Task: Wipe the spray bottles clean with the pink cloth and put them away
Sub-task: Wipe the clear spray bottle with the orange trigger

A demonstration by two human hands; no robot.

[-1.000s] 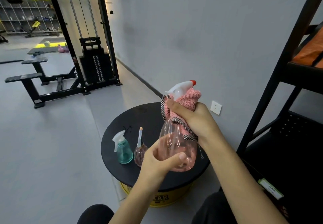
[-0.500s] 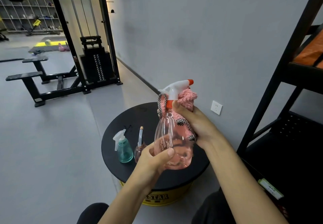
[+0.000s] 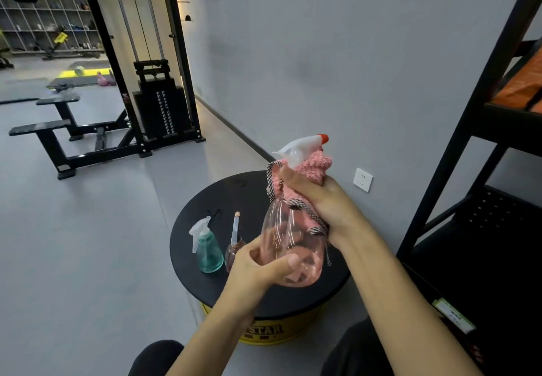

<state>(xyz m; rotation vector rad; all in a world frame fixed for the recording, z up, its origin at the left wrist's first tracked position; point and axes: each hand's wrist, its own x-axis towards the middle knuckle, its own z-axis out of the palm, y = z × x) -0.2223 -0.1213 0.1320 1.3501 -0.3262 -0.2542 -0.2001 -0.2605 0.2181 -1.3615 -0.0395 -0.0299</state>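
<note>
A clear pink spray bottle (image 3: 289, 236) with a white trigger head and orange nozzle is held up over the round black table (image 3: 205, 284). My left hand (image 3: 258, 270) grips its lower body from below. My right hand (image 3: 318, 199) wraps the pink cloth (image 3: 313, 165), which has a checked trim, around the bottle's neck and shoulder. On the table stand a small teal spray bottle (image 3: 208, 248) and, just to its right, a small brownish bottle (image 3: 233, 251) with a pale tube sticking up, partly hidden behind my left hand.
The table tops a yellow drum (image 3: 264, 331) beside the grey wall, which carries a white socket (image 3: 363, 180). A black metal shelf rack (image 3: 481, 146) stands at the right. A cable weight machine (image 3: 158, 105) and black benches (image 3: 52, 132) lie at the back left.
My right hand with the cloth slid down from the trigger head to mid-bottle, then back up to the neck. The bottle tilted slightly; my left hand kept hold of its base.
</note>
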